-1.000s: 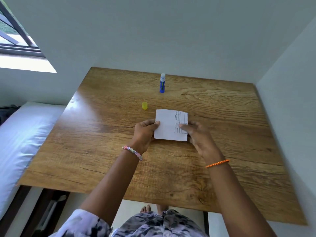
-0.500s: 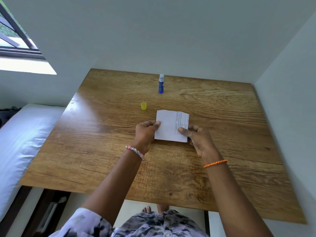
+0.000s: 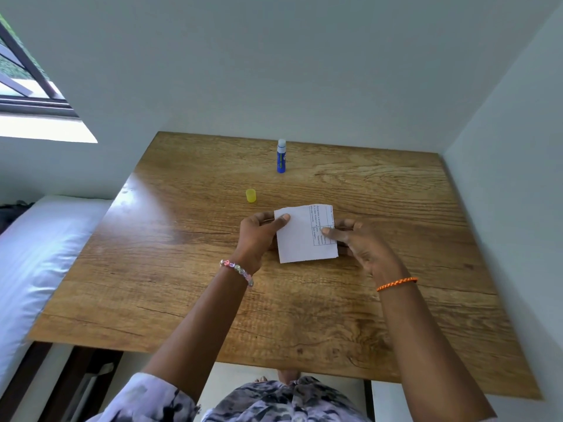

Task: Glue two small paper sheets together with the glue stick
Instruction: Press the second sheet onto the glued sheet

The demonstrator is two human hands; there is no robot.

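Note:
A small white paper sheet (image 3: pixel 300 239) with a printed table along its right side is held over the middle of the wooden table (image 3: pixel 182 284). My left hand (image 3: pixel 259 236) pinches its left edge, thumb on top. My right hand (image 3: pixel 356 242) pinches the right edge, thumb on the printed part. I cannot tell whether a second sheet lies under the visible one. The blue glue stick (image 3: pixel 281 156) stands upright and uncapped near the table's far edge. Its yellow cap (image 3: pixel 251 195) sits apart, just beyond my left hand.
White walls close in the table at the back and the right. A bed with white sheets (image 3: pixel 39 254) runs along the left side below a window (image 3: pixel 27 83). My feet show under the table's near edge.
The paper has lifted slightly and tilted toward me, now gripped at both edges. My right thumb has slid onto the printed strip. Glue stick and cap have not moved.

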